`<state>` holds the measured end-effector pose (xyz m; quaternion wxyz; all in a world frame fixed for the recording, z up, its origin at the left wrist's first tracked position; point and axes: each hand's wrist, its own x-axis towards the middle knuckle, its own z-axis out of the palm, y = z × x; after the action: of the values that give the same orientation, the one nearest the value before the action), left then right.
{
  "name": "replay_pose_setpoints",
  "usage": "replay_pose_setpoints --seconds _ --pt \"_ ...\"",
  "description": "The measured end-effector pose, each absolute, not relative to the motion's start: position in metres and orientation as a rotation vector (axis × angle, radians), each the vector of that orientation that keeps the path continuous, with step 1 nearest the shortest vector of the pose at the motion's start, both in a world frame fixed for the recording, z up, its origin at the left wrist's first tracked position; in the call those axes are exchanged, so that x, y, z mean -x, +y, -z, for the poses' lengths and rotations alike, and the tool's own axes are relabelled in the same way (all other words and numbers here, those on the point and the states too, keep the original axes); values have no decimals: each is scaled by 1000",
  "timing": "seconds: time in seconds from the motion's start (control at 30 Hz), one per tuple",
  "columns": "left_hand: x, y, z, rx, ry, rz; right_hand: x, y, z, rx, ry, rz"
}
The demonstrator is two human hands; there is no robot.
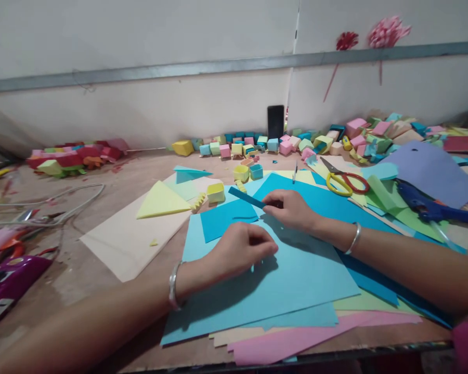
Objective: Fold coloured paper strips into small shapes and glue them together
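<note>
My right hand point(292, 209) is closed on one end of a narrow dark-blue paper strip point(246, 197), which points up and left. My left hand point(239, 245) hovers above a light-blue paper sheet point(296, 280), thumb and fingers drawn together; whether anything small is between them is hidden. Just beyond it, a smaller bright-blue paper piece point(222, 221) lies on the light sheet. Small yellow paper boxes point(216, 193) and a blue paper box point(256, 172) stand behind the strip. A large dark-blue sheet point(320, 202) lies under my right forearm.
Scissors point(347, 182) and a blue glue gun point(432, 208) lie to the right. Folded paper cubes point(224, 150) line the wall, with a phone point(275, 122) upright among them. At left are a purple tool point(15, 285), a white cable point(78, 193) and a yellow folded paper point(161, 201).
</note>
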<state>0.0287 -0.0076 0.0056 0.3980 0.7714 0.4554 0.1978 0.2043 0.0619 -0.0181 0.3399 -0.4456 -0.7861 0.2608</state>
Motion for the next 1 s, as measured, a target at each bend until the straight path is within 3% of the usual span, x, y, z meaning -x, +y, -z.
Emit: replay_pose_setpoints --seconds 0.13,0.3,0.47,0.6,0.7,1.0 --pt "-26 14 -5 -1435 1280 -788 -205 60 14 1139 -1770 -986" --pt "-21 25 2 -1417 1281 -964 -204 57 19 1115 -1835 -1168" --pt "-13 15 3 -2366 1104 -1276 -203 57 28 831 -2239 -560" --pt "-9 1 -3 -3268 170 -1037 -203 56 33 628 -2323 -162" --pt "-11 -6 -10 -3410 -162 -856 -202 54 34 606 -2381 -73" --pt "-8 -7 -8 -3479 -118 -717 -203 58 35 706 -2334 -77"
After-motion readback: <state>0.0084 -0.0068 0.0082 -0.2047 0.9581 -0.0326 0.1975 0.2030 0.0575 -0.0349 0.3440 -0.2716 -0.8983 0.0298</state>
